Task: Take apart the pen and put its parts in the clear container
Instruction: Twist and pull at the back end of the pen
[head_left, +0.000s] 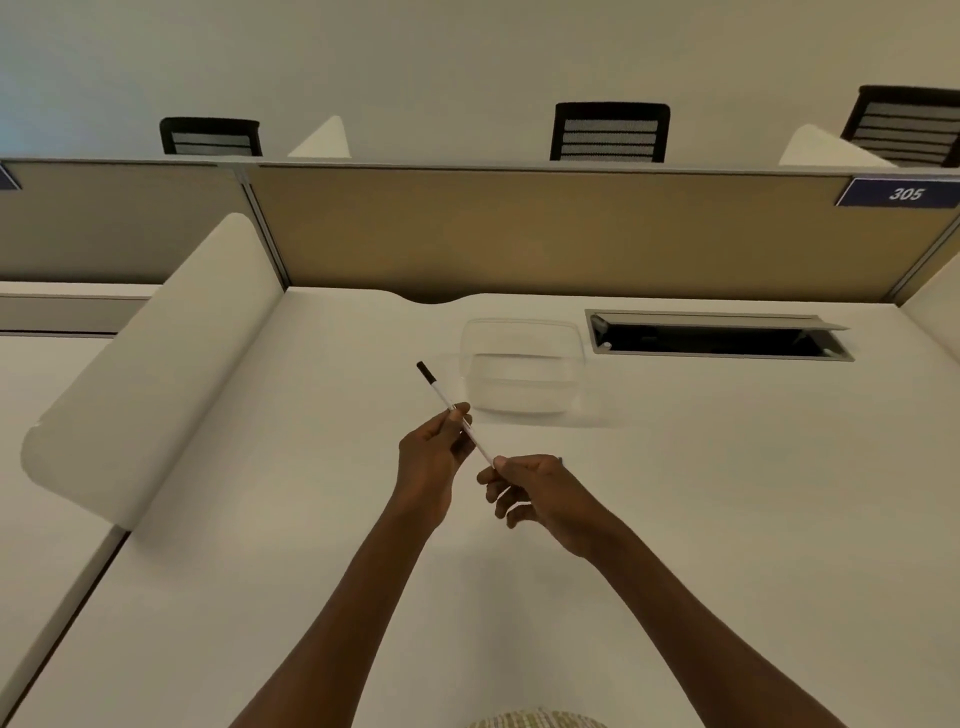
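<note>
A thin white pen (441, 395) with a black end pointing up and to the left is held above the white desk. My left hand (431, 457) pinches its middle between thumb and fingers. My right hand (530, 491) grips its lower end, which is hidden inside the fingers. The pen looks whole. Just beyond the hands, a clear plastic container (522, 366) stands on the desk with nothing visible in it.
A cable slot with a raised metal flap (719, 338) is set into the desk to the right of the container. A tan partition (519, 234) closes the back, and a white rounded divider (150, 364) bounds the left side. Office chairs stand beyond the partition.
</note>
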